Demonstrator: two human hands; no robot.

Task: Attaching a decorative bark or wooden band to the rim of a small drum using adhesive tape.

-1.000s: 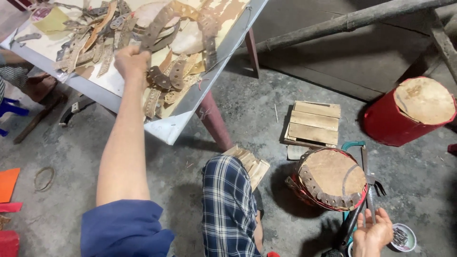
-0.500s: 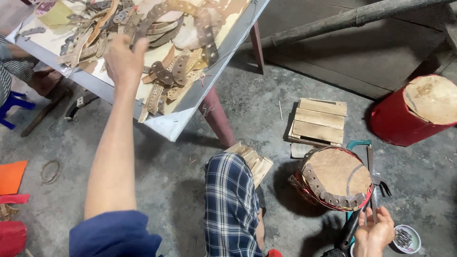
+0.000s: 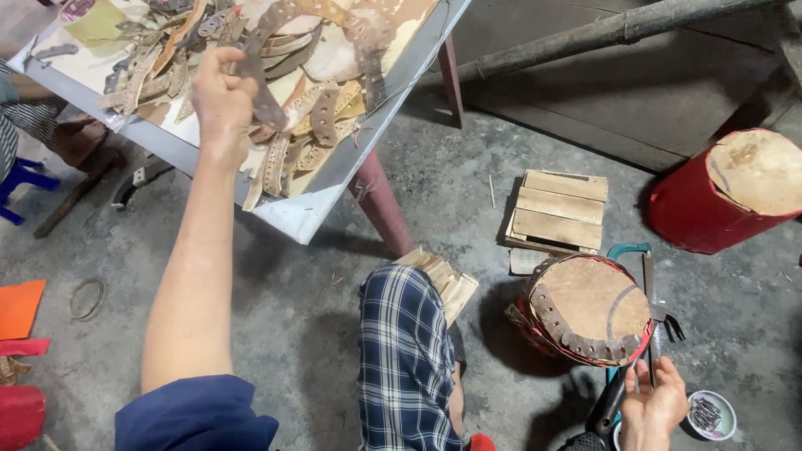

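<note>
Head view: right hand (image 3: 652,409) rests half-open beside a drum (image 3: 589,311) on the floor, touching a dark handle (image 3: 608,407). Farther off, left hand (image 3: 221,92) pinches a punched strap (image 3: 261,83) above the strap-littered worktop (image 3: 334,171).

We see a dark brown leather strap (image 3: 266,92) punched with a row of holes, pinched at its upper end and hanging slack over the heap of similar tan straps (image 3: 301,125) near the white tabletop's front edge. A small round drum (image 3: 590,307) with a pale hide top and a red, strap-bound rim stands upright on the concrete floor.
</note>
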